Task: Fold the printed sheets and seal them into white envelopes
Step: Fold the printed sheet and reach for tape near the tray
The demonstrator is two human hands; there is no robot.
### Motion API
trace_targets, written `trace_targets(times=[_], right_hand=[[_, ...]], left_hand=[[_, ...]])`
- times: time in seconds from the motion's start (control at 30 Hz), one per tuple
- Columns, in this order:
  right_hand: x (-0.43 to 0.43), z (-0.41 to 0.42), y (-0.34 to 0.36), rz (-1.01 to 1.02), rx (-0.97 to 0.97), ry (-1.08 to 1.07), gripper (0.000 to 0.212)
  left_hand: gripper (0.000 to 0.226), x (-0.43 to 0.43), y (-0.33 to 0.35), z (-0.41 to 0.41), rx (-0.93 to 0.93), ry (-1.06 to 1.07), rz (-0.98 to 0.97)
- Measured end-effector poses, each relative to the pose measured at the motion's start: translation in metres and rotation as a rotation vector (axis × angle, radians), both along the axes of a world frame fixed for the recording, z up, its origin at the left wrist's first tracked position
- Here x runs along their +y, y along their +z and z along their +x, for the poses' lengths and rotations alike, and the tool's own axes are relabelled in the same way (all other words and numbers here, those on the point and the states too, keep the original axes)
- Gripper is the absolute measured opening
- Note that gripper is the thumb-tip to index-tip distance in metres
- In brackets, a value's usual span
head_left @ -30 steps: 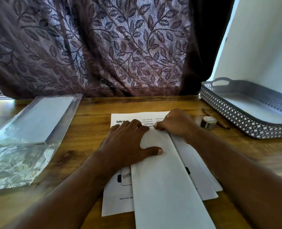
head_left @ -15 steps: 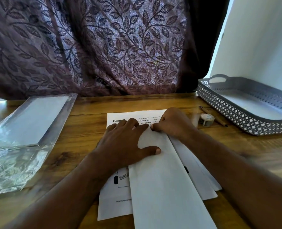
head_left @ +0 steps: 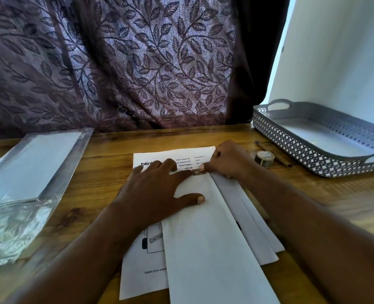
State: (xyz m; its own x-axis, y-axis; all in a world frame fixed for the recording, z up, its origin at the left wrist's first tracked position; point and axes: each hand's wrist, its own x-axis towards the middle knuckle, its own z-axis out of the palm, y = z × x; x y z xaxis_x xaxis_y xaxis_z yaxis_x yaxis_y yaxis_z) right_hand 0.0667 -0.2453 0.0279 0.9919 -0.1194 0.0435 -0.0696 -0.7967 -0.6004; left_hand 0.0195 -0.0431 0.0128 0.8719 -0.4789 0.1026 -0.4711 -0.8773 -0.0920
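Observation:
A long white envelope (head_left: 212,249) lies lengthwise on a printed sheet (head_left: 142,277) in the middle of the wooden table. My left hand (head_left: 157,194) rests flat on the envelope's upper part, fingers spread and thumb out to the right. My right hand (head_left: 230,159) is curled at the envelope's far end, its thumb tip pressing beside a small patterned tape piece (head_left: 196,172) stuck at that end. More white folded paper (head_left: 254,227) pokes out from under the envelope's right side.
A patterned tape roll (head_left: 264,157) and a thin pen (head_left: 280,159) lie just right of my right hand. A grey perforated tray (head_left: 313,159) stands at the far right. A clear plastic pack of envelopes (head_left: 32,167) lies at the left. A leaf-patterned curtain (head_left: 137,73) hangs behind.
My right thumb has slid slightly right along the envelope's far end, uncovering the small tape piece. My left hand has stayed flat on the envelope.

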Motion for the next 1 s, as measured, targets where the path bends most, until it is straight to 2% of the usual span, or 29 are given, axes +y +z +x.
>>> trace_targets(times=[0.13,0.3,0.4,0.57,0.83,0.9,1.0], right_hand=[[-0.002,0.002,-0.001,0.025,0.001,-0.028,0.044],[-0.003,0.002,-0.002,0.005,-0.020,0.005,0.034],[-0.005,-0.001,-0.001,0.049,-0.003,0.037,0.027],[-0.009,-0.004,0.006,0.113,0.094,0.109,0.028],[-0.008,-0.002,0.006,0.059,0.090,0.124,0.026],[-0.005,-0.001,0.004,0.033,0.059,0.117,0.031],[0.003,-0.002,-0.003,-0.098,-0.029,0.087,0.052]], left_hand=[[0.095,-0.001,-0.003,0.001,-0.071,-0.010,0.012],[0.082,-0.002,-0.006,0.002,-0.099,-0.027,0.047],[0.087,-0.002,-0.005,0.001,-0.090,-0.019,0.020],[0.092,-0.004,-0.004,0.002,-0.094,-0.007,0.006],[0.070,-0.009,0.003,0.000,-0.025,0.002,0.025],[0.069,-0.008,0.002,0.001,-0.026,0.003,0.011],[0.070,-0.007,0.000,0.001,-0.045,-0.008,-0.010]])
